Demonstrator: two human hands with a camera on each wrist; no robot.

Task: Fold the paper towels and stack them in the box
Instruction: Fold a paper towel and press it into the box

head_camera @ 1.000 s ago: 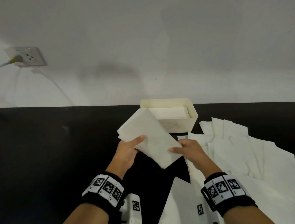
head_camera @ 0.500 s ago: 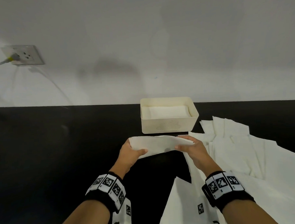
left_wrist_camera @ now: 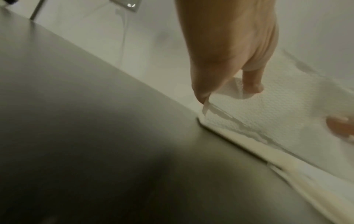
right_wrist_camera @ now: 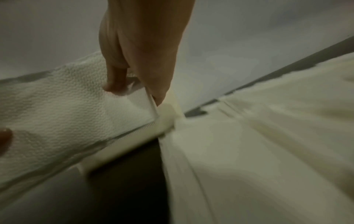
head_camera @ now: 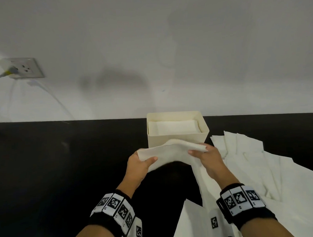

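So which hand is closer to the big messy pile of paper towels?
Right. The right hand is right at the pile of unfolded towels, over its left edge. The left hand is farther off, over the bare black table. Both pinch the folded towel.

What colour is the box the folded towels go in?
Cream, a shade yellower than the white towels; the box shows best in the head view.

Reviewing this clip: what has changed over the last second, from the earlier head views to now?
The folded paper towel, held tilted and broad side up a second ago, has been turned level and carried forward to the front wall of the box. The left hand and right hand still pinch its two ends. The towels in the box and the loose sheets on the right stayed put.
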